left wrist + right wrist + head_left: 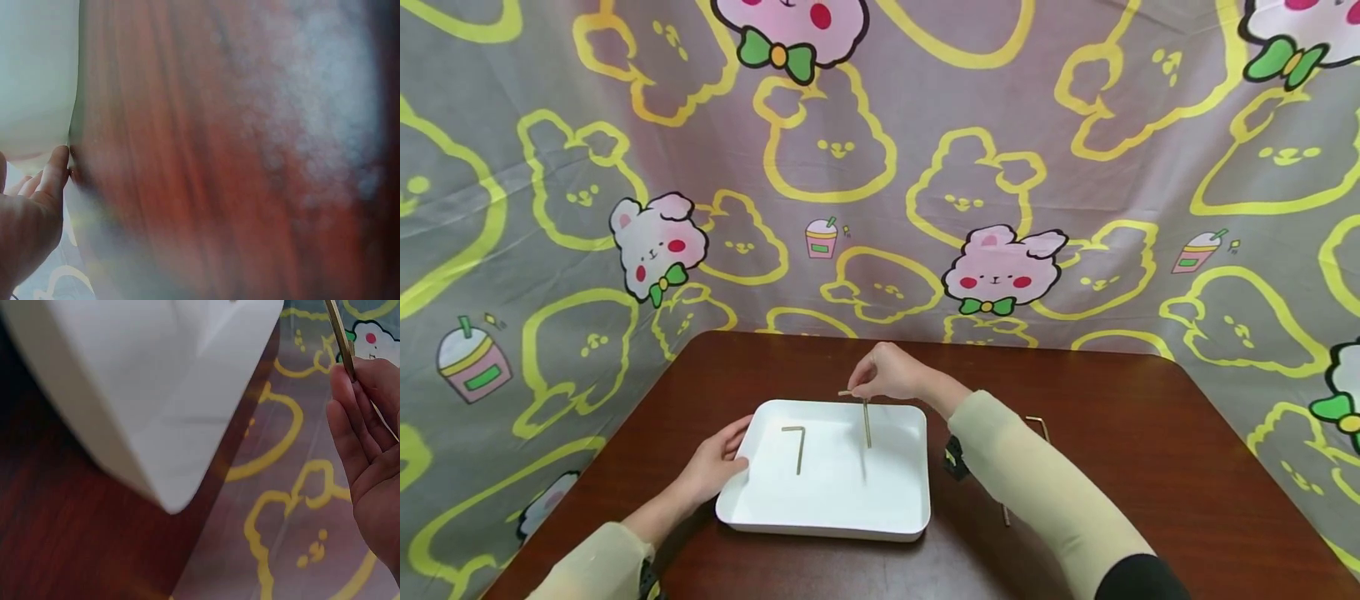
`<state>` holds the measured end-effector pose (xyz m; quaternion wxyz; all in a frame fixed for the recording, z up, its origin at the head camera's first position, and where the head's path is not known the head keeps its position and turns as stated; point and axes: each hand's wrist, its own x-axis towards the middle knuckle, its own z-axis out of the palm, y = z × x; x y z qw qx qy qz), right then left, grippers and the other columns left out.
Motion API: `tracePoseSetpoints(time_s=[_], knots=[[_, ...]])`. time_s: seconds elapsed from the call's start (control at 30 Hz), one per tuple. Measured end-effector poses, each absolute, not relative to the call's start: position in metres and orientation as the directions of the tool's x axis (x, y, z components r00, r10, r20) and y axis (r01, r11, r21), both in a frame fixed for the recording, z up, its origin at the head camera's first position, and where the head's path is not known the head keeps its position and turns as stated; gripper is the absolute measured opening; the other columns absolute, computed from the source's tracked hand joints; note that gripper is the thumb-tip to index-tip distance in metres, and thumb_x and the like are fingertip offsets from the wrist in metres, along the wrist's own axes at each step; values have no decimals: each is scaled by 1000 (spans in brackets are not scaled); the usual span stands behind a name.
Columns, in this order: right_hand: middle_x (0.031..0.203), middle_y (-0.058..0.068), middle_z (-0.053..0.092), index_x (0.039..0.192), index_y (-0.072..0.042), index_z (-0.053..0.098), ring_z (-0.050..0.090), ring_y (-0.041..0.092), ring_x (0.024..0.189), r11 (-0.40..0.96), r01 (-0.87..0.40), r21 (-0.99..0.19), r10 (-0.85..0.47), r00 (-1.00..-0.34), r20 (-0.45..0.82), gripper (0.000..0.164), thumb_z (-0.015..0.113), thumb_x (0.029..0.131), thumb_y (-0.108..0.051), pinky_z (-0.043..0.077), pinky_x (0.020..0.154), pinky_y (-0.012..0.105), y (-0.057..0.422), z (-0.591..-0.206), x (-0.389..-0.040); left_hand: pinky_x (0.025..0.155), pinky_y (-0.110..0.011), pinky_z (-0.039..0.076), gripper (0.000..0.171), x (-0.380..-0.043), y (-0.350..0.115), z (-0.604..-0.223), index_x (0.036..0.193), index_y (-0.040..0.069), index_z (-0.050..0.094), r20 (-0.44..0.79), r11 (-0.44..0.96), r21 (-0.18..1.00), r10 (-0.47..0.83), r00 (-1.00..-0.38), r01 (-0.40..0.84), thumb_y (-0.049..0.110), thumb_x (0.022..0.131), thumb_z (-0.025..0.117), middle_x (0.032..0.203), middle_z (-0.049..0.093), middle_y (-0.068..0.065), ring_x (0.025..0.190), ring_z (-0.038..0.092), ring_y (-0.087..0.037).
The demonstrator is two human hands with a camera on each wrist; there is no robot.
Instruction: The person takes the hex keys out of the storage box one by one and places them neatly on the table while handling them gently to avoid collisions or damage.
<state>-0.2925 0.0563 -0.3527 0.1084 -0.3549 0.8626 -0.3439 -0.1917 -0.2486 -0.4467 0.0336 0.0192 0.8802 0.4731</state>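
Note:
Pinched between the thumb and fingertips of my right hand [887, 372] is a brass-coloured hex key [867, 425]. Its long arm hangs down over the white tray [835, 517], while the short arm pokes out to the left of the fingers. In the right wrist view, the same key [339, 334] runs upward from the fingertips. A second hex key [801, 450] lies inside the tray, left of centre. My left hand [715, 464] grips the tray's left side, thumb at the rim and fingers along the outer wall.
Another hex key [1036, 421] lies on the dark wooden table [1120, 433] to the right, partly hidden under my right forearm. A patterned cloth [880, 225] with cartoon animals hangs behind the table and along its sides.

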Motion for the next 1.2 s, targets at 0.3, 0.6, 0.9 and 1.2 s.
tracePoseSetpoints(time_s=[0.3, 0.6, 0.9, 1.2], knots=[[77, -4, 71, 88, -10, 77, 69, 15, 72, 524, -554, -647, -688, -723, 63, 5, 76, 84, -12, 56, 66, 26, 100, -343, -287, 99, -48, 42, 64, -196, -250, -447, 147, -6, 32, -38, 553, 833, 68, -997, 6, -14, 87, 54, 141, 42, -32, 128, 45, -41], [78, -2, 72, 87, -7, 77, 64, 8, 70, 530, -589, -610, -692, -716, 90, 5, 76, 82, -7, 55, 64, 25, 133, -338, -280, 98, -49, 43, 65, -195, -251, -444, 147, -7, 31, -44, 548, 836, 70, -997, 2, -14, 87, 55, 141, 41, -33, 128, 44, -42], [79, -4, 71, 88, -8, 76, 61, 10, 68, 528, -581, -619, -674, -730, 111, 5, 76, 84, -11, 54, 62, 27, 169, -339, -274, 97, -48, 44, 65, -195, -251, -449, 146, -8, 33, -25, 534, 846, 72, -997, 18, -15, 85, 53, 139, 43, -33, 127, 46, -43], [77, -5, 71, 88, -9, 76, 63, 10, 68, 528, -592, -609, -664, -735, 138, 4, 74, 84, -9, 54, 62, 27, 206, -344, -269, 98, -48, 44, 64, -194, -251, -451, 146, -8, 32, -28, 537, 844, 72, -997, 15, -15, 86, 53, 139, 43, -33, 126, 46, -43]])
